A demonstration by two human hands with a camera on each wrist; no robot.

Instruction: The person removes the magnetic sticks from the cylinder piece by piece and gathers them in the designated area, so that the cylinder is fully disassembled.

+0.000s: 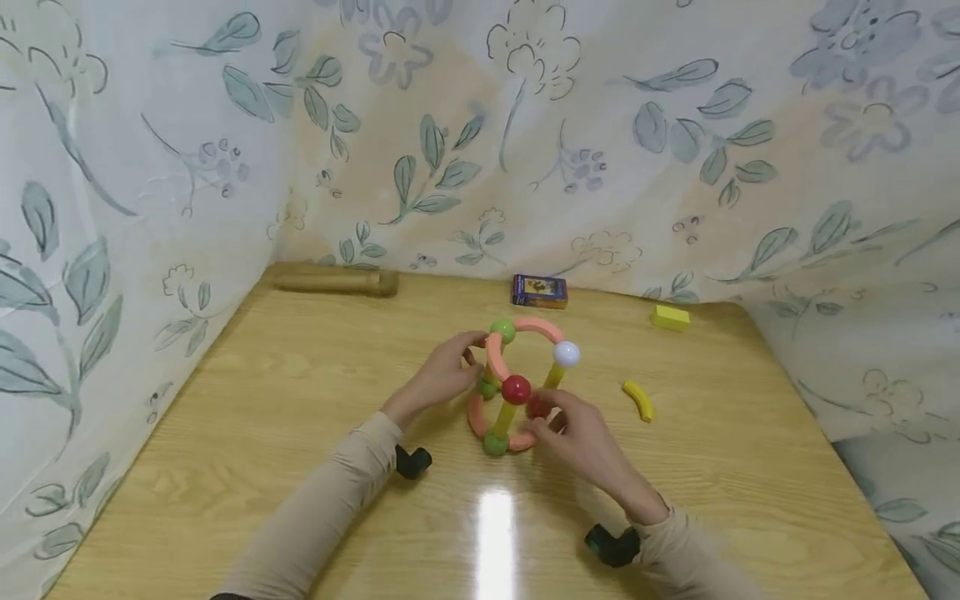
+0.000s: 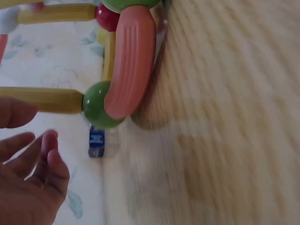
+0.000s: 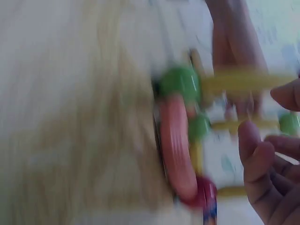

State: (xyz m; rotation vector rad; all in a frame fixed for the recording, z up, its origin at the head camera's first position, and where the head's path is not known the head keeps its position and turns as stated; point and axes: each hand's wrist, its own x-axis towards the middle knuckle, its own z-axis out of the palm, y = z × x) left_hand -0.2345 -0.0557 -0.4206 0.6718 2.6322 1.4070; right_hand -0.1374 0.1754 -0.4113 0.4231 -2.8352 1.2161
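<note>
Wood-grain counter [image 1: 247, 483]; ball-and-rod frame [image 1: 516, 390] upright on it. Glare strip [image 1: 495, 542] in front of frame; floral cloth [image 1: 480, 108] behind and to both sides. Left hand [image 1: 442, 373], right hand [image 1: 587, 437] flank frame — fingers parted, released; contact unclear. Blue box [image 1: 540, 291] behind frame — yellow curved piece [image 1: 639, 401] to its right.
</note>
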